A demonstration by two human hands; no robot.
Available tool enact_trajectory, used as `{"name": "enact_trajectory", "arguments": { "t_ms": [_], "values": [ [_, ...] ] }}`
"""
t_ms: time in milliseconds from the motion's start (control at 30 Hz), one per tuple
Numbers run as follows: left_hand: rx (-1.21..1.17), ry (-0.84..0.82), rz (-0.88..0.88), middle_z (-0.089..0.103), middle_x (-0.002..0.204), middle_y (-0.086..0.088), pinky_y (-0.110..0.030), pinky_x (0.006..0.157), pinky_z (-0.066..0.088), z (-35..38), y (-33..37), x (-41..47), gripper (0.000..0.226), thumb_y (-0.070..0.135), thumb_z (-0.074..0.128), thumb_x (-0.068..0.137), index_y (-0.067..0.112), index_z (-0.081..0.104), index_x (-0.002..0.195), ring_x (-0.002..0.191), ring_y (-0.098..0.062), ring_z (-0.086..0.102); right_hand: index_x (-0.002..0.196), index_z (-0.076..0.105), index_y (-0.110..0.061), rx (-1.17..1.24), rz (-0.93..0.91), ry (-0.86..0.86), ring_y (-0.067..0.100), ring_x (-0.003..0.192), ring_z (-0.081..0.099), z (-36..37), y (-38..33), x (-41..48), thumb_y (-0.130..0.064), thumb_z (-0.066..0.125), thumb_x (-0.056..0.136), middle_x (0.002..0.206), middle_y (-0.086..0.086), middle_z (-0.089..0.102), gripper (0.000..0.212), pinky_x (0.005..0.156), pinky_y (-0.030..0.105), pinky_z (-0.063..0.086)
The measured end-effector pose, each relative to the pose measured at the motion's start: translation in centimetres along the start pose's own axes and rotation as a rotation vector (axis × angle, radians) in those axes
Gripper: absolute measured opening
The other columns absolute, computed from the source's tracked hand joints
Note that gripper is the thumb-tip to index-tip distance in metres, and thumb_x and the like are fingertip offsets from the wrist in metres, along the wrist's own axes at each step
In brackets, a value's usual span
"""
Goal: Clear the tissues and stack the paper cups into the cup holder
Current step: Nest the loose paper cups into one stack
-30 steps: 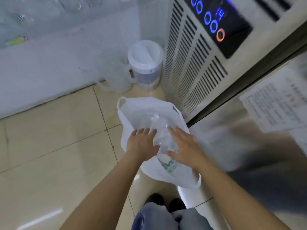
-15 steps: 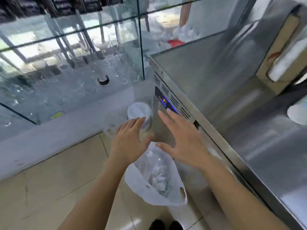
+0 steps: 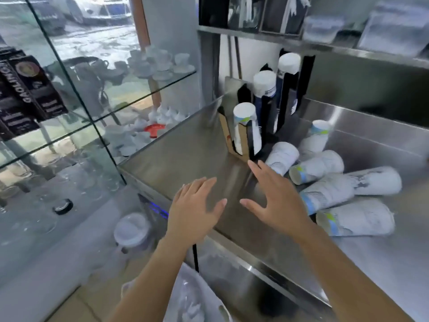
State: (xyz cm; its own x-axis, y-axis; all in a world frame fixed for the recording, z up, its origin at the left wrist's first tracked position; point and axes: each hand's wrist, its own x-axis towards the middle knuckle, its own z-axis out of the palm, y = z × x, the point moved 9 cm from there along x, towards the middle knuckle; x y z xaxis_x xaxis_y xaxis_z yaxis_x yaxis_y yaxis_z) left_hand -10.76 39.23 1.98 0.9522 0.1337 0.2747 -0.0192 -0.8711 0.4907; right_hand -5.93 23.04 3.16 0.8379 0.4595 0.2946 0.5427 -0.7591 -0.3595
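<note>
Both hands are spread flat, fingers apart, palms down, holding nothing. The left hand (image 3: 195,205) hovers at the near edge of the steel bench (image 3: 185,156), the right hand (image 3: 276,201) over the bench just beside it, thumbs close together but apart.

The cup holder (image 3: 241,135) stands upright toward the back of the bench, beyond the right hand. It carries stacks of paper cups in its slots: a low one (image 3: 245,112) in front, a taller one (image 3: 264,83) behind it, and the tallest (image 3: 289,63) at the rear.

To the right of the holder, loose cups lie on their sides on the bench in a rough pile. One (image 3: 282,156) lies just past the right fingertips, another (image 3: 316,167) next to it, one (image 3: 318,135) leans behind them, two more (image 3: 327,191) (image 3: 376,180) lie farther right, and the nearest (image 3: 355,219) lies beside the right wrist. They touch or overlap one another.

A white bag (image 3: 190,303) with crumpled tissues inside sits low at the bottom, below the bench, between the forearms. A white lidded jug (image 3: 131,228) stands on the floor left of the bench
</note>
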Motion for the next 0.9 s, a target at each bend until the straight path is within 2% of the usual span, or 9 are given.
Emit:
{"name": "enact_trajectory", "arguments": {
  "t_ms": [100,233,367,467,600,700,767,900],
  "values": [
    [-0.01,-0.061,0.118,0.053,0.135,0.007,-0.031,0.11,0.025,2.8,5.6,2.2,0.054,0.05,0.052,0.084,0.027,0.044,0.133,0.127,-0.014,0.045,0.143,0.012,-0.036,-0.023,0.125,0.055,0.024,0.134,0.035,-3.4,5.0,-1.4,-0.058,0.054,0.078,0.151,0.006,0.031,0.08,0.104,0.047,0.033],
    [-0.039,-0.138,0.24,0.053,0.134,0.006,-0.03,0.104,0.03,7.0,12.5,4.4,0.055,0.051,0.052,0.083,0.026,0.044,0.132,0.124,-0.016,0.046,0.143,0.019,-0.03,-0.051,0.256,0.111,0.027,0.134,0.035,-6.8,11.2,-3.6,-0.049,0.063,0.079,0.15,0.011,0.032,0.08,0.103,0.047,0.032],
    [-0.069,-0.291,0.334,0.048,0.139,0.004,-0.032,0.106,0.029,12.5,18.1,5.6,0.058,0.048,0.05,0.084,0.027,0.037,0.136,0.128,-0.017,0.041,0.143,0.024,-0.024,-0.115,0.368,0.143,0.033,0.129,0.04,-9.6,16.9,-5.6,-0.044,0.065,0.08,0.15,0.012,0.033,0.078,0.102,0.048,0.033],
    [-0.083,-0.352,0.381,0.046,0.142,0.005,-0.032,0.11,0.028,15.9,21.5,6.1,0.058,0.046,0.051,0.085,0.027,0.038,0.137,0.13,-0.017,0.039,0.144,0.021,-0.028,-0.118,0.444,0.164,0.029,0.131,0.036,-11.0,20.6,-7.3,-0.048,0.061,0.081,0.15,0.009,0.031,0.077,0.103,0.046,0.032],
    [-0.057,-0.414,0.416,0.043,0.143,0.006,-0.031,0.109,0.024,19.8,24.3,5.7,0.058,0.049,0.048,0.085,0.028,0.035,0.138,0.133,-0.016,0.035,0.142,0.027,-0.02,-0.064,0.521,0.173,0.027,0.128,0.04,-11.6,24.1,-9.5,-0.047,0.06,0.081,0.145,0.008,0.039,0.074,0.102,0.043,0.034],
    [-0.064,-0.472,0.435,0.048,0.138,0.003,-0.034,0.108,0.028,22.1,25.5,4.9,0.058,0.048,0.049,0.084,0.027,0.036,0.136,0.129,-0.02,0.039,0.137,0.033,-0.015,0.037,0.626,0.182,0.029,0.118,0.048,-11.1,26.0,-11.4,-0.046,0.06,0.082,0.134,0.009,0.049,0.069,0.098,0.047,0.039],
    [-0.058,-0.507,0.451,0.046,0.138,0.001,-0.036,0.107,0.029,23.3,26.1,4.1,0.061,0.048,0.05,0.084,0.026,0.034,0.138,0.128,-0.021,0.04,0.134,0.038,-0.015,0.118,0.706,0.162,0.03,0.115,0.051,-10.3,26.6,-12.6,-0.044,0.06,0.084,0.127,0.01,0.055,0.062,0.096,0.047,0.041],
    [0.037,-0.572,0.498,0.04,0.142,-0.004,-0.039,0.103,0.034,25.4,26.8,2.6,0.067,0.045,0.049,0.086,0.021,0.022,0.143,0.127,-0.025,0.04,0.121,0.05,-0.01,0.108,0.792,0.099,0.031,0.105,0.056,-8.8,26.7,-14.0,-0.039,0.056,0.088,0.116,0.012,0.059,0.043,0.088,0.044,0.045]
  ]
}}
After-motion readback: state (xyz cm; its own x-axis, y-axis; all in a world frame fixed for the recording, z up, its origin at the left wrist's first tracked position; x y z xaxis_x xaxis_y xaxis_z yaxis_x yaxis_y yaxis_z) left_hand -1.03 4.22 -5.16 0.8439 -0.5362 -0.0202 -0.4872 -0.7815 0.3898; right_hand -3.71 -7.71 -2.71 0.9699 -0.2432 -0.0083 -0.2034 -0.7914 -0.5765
